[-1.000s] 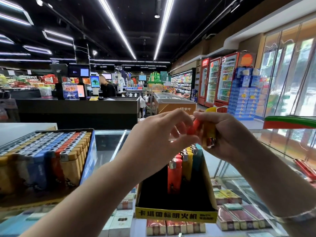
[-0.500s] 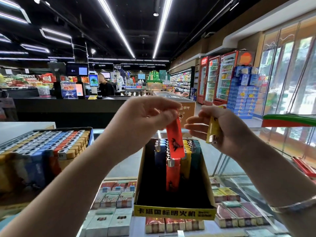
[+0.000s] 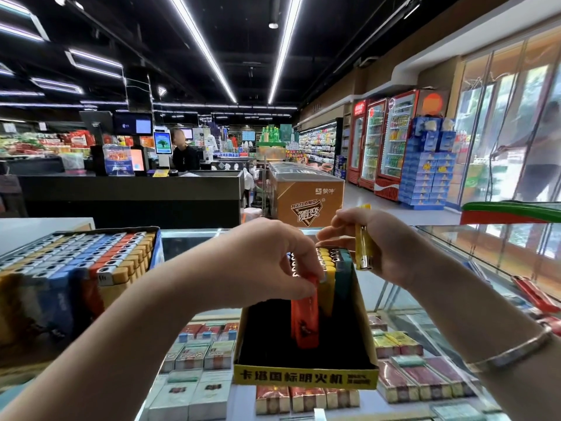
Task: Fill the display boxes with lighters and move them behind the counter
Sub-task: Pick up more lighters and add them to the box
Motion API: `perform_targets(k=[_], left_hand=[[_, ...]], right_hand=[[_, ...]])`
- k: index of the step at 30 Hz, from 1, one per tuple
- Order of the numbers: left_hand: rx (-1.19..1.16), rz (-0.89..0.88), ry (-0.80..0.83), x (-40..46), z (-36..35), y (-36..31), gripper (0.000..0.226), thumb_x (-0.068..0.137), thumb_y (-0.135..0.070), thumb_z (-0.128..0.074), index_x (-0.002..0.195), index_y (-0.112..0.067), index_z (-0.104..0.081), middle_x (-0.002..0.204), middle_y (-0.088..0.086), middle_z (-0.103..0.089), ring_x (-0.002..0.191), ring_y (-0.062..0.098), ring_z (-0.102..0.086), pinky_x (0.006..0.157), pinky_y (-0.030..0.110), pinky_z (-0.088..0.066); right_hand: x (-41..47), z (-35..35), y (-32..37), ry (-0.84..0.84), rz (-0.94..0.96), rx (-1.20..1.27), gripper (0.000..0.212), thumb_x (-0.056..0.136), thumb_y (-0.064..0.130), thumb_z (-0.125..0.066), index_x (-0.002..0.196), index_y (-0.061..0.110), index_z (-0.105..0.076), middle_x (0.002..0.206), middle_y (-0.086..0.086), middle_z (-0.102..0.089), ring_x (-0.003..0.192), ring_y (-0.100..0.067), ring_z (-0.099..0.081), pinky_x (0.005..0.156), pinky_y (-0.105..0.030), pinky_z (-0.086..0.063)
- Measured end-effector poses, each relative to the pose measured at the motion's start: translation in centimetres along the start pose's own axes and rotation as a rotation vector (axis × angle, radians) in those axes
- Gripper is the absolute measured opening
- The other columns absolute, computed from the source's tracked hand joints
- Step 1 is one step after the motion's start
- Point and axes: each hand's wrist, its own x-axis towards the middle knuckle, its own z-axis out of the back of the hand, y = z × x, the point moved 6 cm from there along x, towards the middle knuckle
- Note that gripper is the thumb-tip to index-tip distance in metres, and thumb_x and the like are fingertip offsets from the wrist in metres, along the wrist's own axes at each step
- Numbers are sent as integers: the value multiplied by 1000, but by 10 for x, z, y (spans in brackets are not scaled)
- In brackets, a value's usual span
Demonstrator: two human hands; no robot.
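The left hand [image 3: 267,262] pinches a red lighter [image 3: 304,317] into the display box [image 3: 305,379]; the right hand [image 3: 379,241] grips a yellow lighter [image 3: 363,247], likely next.

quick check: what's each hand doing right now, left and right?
Left hand: fingers pinch the top of the red lighter, which stands in the display box.
Right hand: holds a yellow lighter above the box.

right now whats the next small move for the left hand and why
Probably release the red lighter and let the left hand withdraw: it already stands low in the yellow display box beside the yellow row. Then the right hand can pass over its yellow lighter.
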Motion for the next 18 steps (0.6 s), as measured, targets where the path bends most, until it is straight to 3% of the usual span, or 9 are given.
perform_targets(k=[7,13,16,18], left_hand=[[87,-34,28,-3,2,-6,20,76,-26,-74,73,-43,-64,87,-32,-57,74,-7,-56,62,5,-41],[240,-52,24,1,-4,-7,14,75,-30,-74,79,-38,-63,94,-28,-52,85,-8,-50,72,12,-41],[231,-31,15,2,-6,-5,20,73,-32,-76,70,-39,-58,82,-19,-59,80,-6,-53,70,18,-45],[210,-7,14,2,-5,-3,21,72,-33,-76,67,-39,-56,85,-21,-59,77,-4,-55,65,20,-48]], right_hand=[[0,-1,1,1,12,-36,24,95,22,-44,78,10,-57,77,-10,-72,82,-25,-68,92,-45,-43],[1,-3,1,9,21,-49,24,95,22,-44,79,9,-57,78,-11,-71,83,-25,-66,95,-47,-41],[1,-3,0,10,19,-51,25,95,22,-43,79,9,-57,79,-12,-71,82,-26,-64,91,-45,-43],[1,-3,0,8,19,-50,25,95,24,-44,79,9,-57,77,-12,-71,81,-26,-63,86,-43,-44]])
